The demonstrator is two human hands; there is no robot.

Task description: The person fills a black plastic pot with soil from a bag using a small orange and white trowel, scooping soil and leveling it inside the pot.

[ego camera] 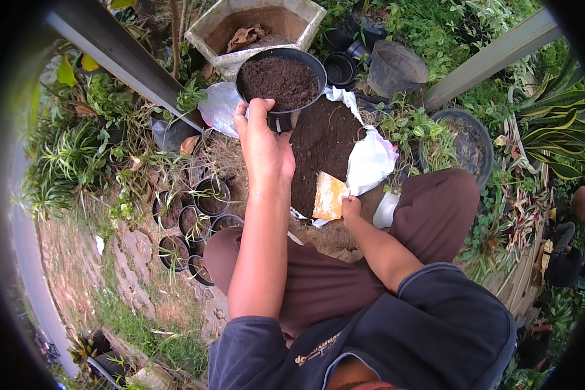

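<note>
Held up before me is a round black plastic pot (279,83) filled with dark, crumbly soil. My left hand (267,144) grips its near side, thumb at the rim and fingers partly hidden. Lower and to the right, my right hand (351,206) is closed on the edge of a worn yellow-orange flat scoop or scraper (328,196). That piece lies over the near end of a heap of dark soil (324,141). The soil spreads on an opened white plastic sack (370,158), whose torn edges are folded outward.
Several small black pots with seedlings (195,222) stand at the left. Behind the held pot is a hexagonal concrete planter (214,53). An empty dark pot (395,70) and a wide black basin (473,146) stand right. Metal posts (126,53) slant in on both sides.
</note>
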